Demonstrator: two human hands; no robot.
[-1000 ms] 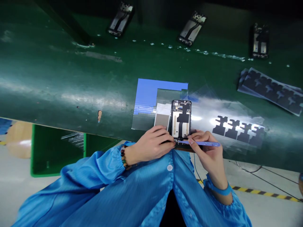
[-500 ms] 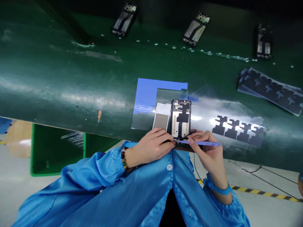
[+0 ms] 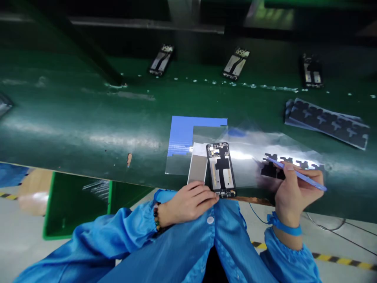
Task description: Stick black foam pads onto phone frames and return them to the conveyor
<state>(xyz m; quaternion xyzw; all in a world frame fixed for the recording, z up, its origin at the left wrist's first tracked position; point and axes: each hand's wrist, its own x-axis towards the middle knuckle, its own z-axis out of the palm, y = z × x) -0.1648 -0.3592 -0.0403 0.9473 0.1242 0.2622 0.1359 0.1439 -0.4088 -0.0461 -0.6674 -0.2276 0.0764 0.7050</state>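
- Our right hand (image 3: 294,188) pinches a purple tool (image 3: 309,180).
- Our bent left hand (image 3: 191,201) touches the opened phone (image 3: 222,167), just ahead; whether gripping, we cannot tell.
- Any print there: too small to read.

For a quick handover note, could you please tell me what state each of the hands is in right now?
Left hand: at the phone's lower left corner; grip cannot be told.
Right hand: closed, holding a purple tool.
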